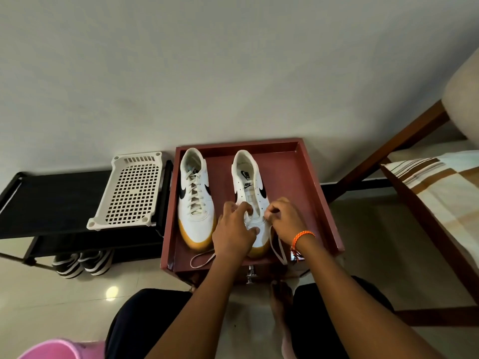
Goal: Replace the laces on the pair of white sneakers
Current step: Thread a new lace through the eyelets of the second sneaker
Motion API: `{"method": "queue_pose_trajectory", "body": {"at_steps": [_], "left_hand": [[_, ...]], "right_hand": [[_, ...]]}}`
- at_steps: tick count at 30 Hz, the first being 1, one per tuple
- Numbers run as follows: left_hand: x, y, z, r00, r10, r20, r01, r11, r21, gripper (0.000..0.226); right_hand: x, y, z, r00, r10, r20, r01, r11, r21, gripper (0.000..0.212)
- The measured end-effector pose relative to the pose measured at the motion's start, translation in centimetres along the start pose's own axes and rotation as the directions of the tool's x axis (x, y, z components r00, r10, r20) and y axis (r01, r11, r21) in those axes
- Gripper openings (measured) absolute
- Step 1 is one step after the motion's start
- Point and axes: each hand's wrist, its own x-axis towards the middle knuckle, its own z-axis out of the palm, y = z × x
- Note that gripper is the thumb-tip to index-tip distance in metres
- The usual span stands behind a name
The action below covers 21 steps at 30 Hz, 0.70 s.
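Flat cream lace [276, 248] between both hands [234, 235] [283, 220], smooth white sneaker [249, 193].

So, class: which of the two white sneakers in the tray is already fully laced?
The left sneaker: laces criss-cross its eyelets. The right sneaker, under both hands, shows bare eyelets.

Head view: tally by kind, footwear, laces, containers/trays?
White sneakers: 2, laced and unlaced
Dark striped shoes: 2, and
Loose lace: 1
Red tray: 1
White basket: 1
Total: 7
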Motion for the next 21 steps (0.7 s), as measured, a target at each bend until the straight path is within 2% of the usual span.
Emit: {"method": "queue_pose_trajectory", "body": {"at_steps": [3, 6, 10, 11, 13, 14, 16, 17, 18, 19, 21], "left_hand": [[0.0, 0.0, -0.2, 1.000, -0.009, 0.006, 0.009, 1.000, -0.010, 0.048], [0.0, -0.1, -0.5, 1.000, 0.005, 0.012, -0.005, 1.000, 0.002, 0.048], [0.0, -0.1, -0.3, 1.000, 0.007, 0.001, -0.007, 1.000, -0.015, 0.046], [0.0, -0.3, 0.1, 1.000, 0.012, -0.018, -0.013, 0.998, -0.063, 0.043], [-0.2, -0.9, 0.6, 0.994, -0.043, -0.106, 0.016, 0.971, -0.237, 0.028], [-0.3, -1.3, 0.7, 0.979, -0.126, -0.159, 0.063, 0.933, -0.353, 0.023], [-0.8, -1.8, 0.2, 0.907, -0.357, -0.224, 0.188, 0.818, -0.544, 0.021], [-1.0, -1.9, 0.0, 0.872, -0.418, -0.255, 0.221, 0.801, -0.557, 0.021], [-1.1, -1.7, -0.3, 0.858, -0.422, -0.294, 0.230, 0.826, -0.515, 0.027], [-1.2, -1.4, -0.6, 0.872, -0.373, -0.318, 0.213, 0.872, -0.440, 0.042], [-1.3, -0.8, -0.8, 0.919, -0.169, -0.355, 0.085, 0.967, -0.242, 0.067]], "right_hand": [[0.0, 0.3, -0.6, 0.999, 0.037, 0.013, -0.039, 0.984, 0.173, 0.012], [-0.1, 0.0, -1.7, 0.998, 0.051, 0.028, -0.057, 0.925, 0.376, 0.019], [-0.9, -0.6, -3.4, 0.998, 0.054, 0.025, -0.055, 0.675, 0.736, 0.017], [-1.1, -0.6, -3.7, 0.998, 0.051, 0.028, -0.054, 0.645, 0.762, 0.014], [-1.1, -0.5, -3.8, 0.998, 0.035, 0.043, -0.055, 0.688, 0.723, 0.013], [-1.1, -0.4, -3.7, 0.998, 0.040, 0.045, -0.060, 0.716, 0.696, 0.015], [-0.8, -0.4, -3.4, 0.992, 0.126, 0.008, -0.098, 0.721, 0.686, 0.020], [-0.6, -0.2, -3.3, 0.984, 0.177, -0.024, -0.114, 0.722, 0.683, 0.021], [-0.5, -0.1, -3.3, 0.976, 0.214, -0.049, -0.126, 0.729, 0.673, 0.020], [-0.5, -0.1, -3.3, 0.969, 0.239, -0.060, -0.141, 0.737, 0.661, 0.019], [-0.5, 0.0, -3.0, 0.965, 0.256, -0.048, -0.166, 0.746, 0.645, 0.018]]}}
